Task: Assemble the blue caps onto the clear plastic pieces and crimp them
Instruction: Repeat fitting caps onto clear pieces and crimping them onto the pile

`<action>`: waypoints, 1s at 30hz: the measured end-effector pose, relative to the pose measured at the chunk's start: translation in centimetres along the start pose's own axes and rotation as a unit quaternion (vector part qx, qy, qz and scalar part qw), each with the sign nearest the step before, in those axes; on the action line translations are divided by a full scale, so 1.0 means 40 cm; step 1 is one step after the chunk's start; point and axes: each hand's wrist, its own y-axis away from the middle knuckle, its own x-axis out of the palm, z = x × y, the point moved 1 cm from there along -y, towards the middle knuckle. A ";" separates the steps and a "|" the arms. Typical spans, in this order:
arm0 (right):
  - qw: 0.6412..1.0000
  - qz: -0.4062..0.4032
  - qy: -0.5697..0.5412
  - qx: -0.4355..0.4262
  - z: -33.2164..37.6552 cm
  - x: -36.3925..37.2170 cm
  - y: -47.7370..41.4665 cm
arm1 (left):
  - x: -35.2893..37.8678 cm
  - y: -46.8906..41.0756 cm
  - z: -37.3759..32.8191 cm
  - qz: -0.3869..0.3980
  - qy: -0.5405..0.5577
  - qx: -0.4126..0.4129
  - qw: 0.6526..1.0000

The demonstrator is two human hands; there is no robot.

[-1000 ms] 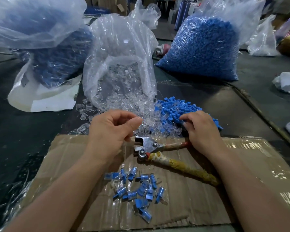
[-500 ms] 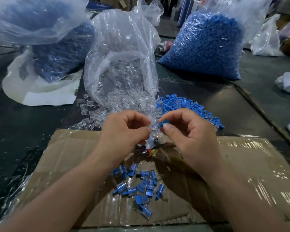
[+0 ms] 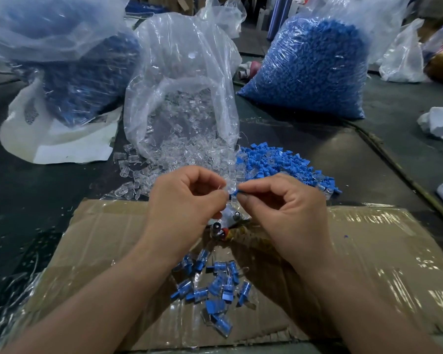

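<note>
- Your left hand (image 3: pixel 187 200) and right hand (image 3: pixel 284 215) meet fingertip to fingertip above the far edge of the cardboard sheet (image 3: pixel 368 251).
- Your right fingers (image 3: pixel 256 186) are curled and pinch a blue cap (image 3: pixel 237 192) between thumb and forefinger.
- Your left fingers (image 3: pixel 210 180) are curled too. They pinch a clear piece (image 3: pixel 231 198) right against the cap, though it is hard to make out against the clear heap behind it.
- Whether the cap is already seated on the piece cannot be told.
- The crimping tool (image 3: pixel 228 222) lies on the cardboard just below your fingertips, mostly hidden by your hands.
- A small pile of assembled pieces (image 3: pixel 215 290) lies on the cardboard between your forearms.
- Loose blue caps (image 3: pixel 279 162) are heaped on the desk (image 3: pixel 23 200) just beyond your right hand.
- Beside them, loose clear pieces (image 3: pixel 164 159) spill from an open clear bag (image 3: pixel 182 72).
- A bag of blue caps (image 3: pixel 312 67) stands at the far right, and another blue-filled bag (image 3: pixel 74 67) at the far left.
</note>
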 end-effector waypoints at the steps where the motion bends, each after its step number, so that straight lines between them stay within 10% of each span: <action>1: 1.000 -0.003 -0.011 0.001 0.000 0.001 0.001 | 0.000 0.000 0.000 -0.003 -0.003 -0.003 1.000; 18: 0.998 0.048 -0.023 0.014 -0.003 0.005 0.005 | 0.011 0.023 -0.023 0.038 -0.013 0.029 0.999; 30: 0.992 0.087 -0.057 -0.075 -0.013 -0.011 -0.012 | -0.005 0.006 -0.015 0.098 0.172 -0.085 0.977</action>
